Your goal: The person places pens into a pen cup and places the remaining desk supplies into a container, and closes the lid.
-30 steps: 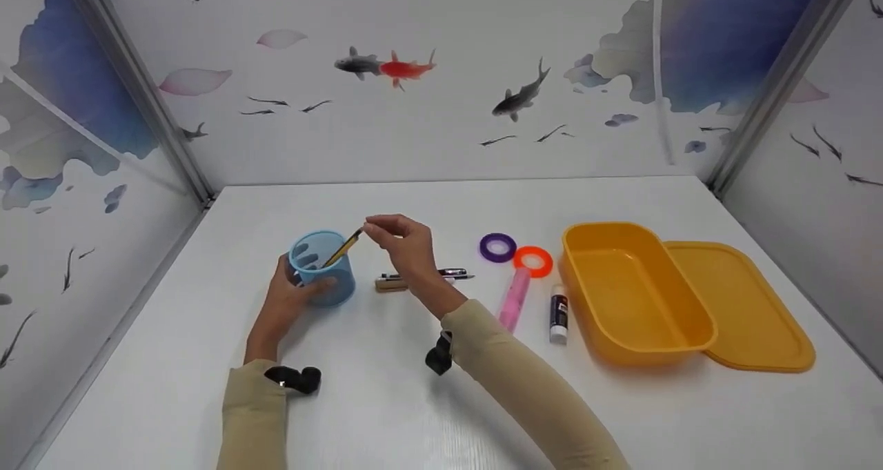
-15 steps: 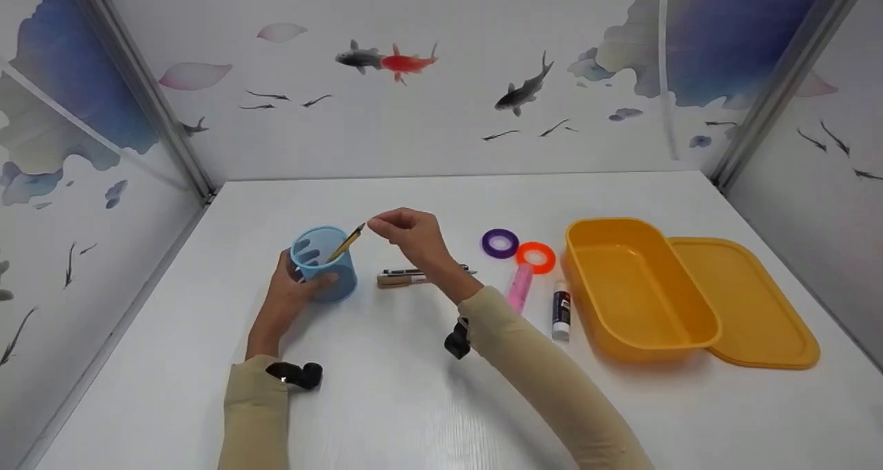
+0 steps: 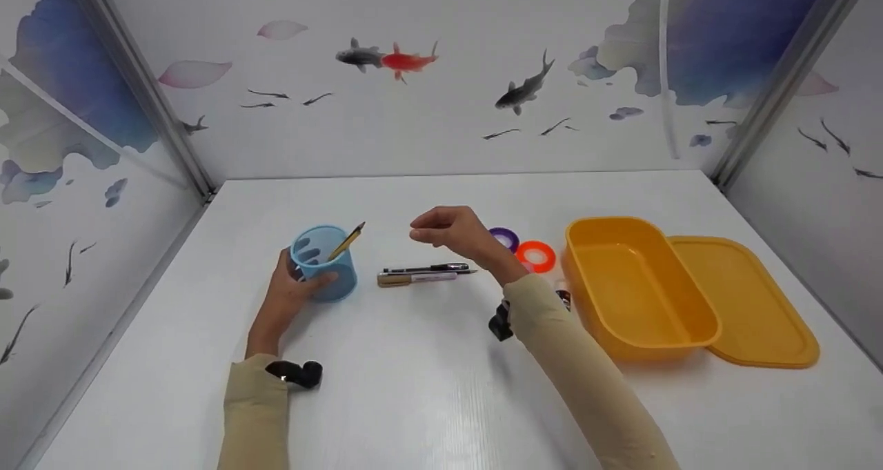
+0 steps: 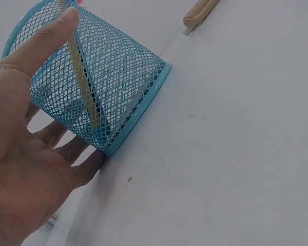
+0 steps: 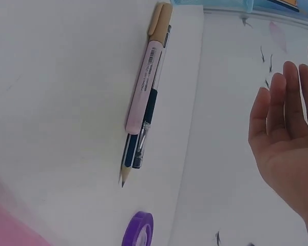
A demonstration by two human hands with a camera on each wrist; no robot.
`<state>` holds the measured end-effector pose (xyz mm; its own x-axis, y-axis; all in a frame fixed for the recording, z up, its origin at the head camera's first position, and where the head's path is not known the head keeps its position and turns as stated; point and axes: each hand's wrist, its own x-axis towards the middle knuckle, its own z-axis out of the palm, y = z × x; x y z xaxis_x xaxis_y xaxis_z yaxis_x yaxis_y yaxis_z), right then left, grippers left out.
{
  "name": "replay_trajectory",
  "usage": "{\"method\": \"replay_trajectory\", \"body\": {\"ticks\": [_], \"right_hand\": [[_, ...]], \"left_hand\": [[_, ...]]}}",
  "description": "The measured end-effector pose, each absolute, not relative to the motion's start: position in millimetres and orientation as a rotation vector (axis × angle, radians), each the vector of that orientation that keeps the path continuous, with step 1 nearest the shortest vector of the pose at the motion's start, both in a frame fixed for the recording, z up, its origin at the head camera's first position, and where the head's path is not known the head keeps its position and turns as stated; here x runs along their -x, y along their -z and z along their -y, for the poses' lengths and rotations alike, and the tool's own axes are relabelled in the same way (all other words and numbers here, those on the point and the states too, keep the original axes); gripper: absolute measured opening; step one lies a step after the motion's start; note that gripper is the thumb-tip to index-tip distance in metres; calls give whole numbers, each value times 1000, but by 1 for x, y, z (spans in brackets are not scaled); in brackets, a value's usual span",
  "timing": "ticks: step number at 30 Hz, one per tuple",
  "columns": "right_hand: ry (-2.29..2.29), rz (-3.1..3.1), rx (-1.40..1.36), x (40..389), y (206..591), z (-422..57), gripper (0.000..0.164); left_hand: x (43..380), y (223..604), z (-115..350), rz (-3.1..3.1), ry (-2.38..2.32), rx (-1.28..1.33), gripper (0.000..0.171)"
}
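A light blue mesh pen holder (image 3: 334, 287) is gripped at its side by my left hand (image 3: 283, 301), thumb in front and fingers behind. Inside it a yellow-and-black pencil (image 3: 348, 241) leans, its point sticking out above the rim. My right hand (image 3: 455, 232) hovers to the right of the holder, fingers relaxed and holding nothing. Below it on the table lie a pale pink marker with a tan cap (image 3: 394, 281), a black-and-clear pen (image 3: 445, 268) and a second pencil (image 5: 125, 174), side by side. The left wrist view shows the first pencil's lower end through the mesh.
Behind my right forearm are a purple tape roll (image 3: 508, 237), an orange tape roll (image 3: 541, 255) and a partly hidden glue stick (image 3: 564, 296). Further right stands a yellow box (image 3: 652, 351) beside its flat lid (image 3: 766, 311). Walls enclose the table's back and sides.
My right hand has let go of the pencil and moved right, away from the holder. The pencil now rests in the holder. My left hand keeps its grip.
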<state>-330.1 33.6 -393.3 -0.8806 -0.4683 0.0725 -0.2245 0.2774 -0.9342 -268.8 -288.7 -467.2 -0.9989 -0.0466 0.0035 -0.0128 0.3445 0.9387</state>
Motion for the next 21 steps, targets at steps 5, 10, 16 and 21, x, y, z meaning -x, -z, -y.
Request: {"method": "replay_trajectory", "body": {"ticks": [5, 10, 16, 21], "right_hand": [[1629, -2311, 544, 327, 404, -44, 28], [1579, -2297, 448, 324, 413, -52, 34], [1562, -2332, 301, 322, 420, -56, 40], [1519, -2355, 209, 319, 423, -55, 41]], "left_hand": [[268, 468, 289, 2546, 1801, -55, 102], [267, 467, 289, 2539, 1797, -59, 100], [268, 466, 288, 2553, 1804, -73, 102], [270, 468, 289, 2562, 1782, -64, 103]]}}
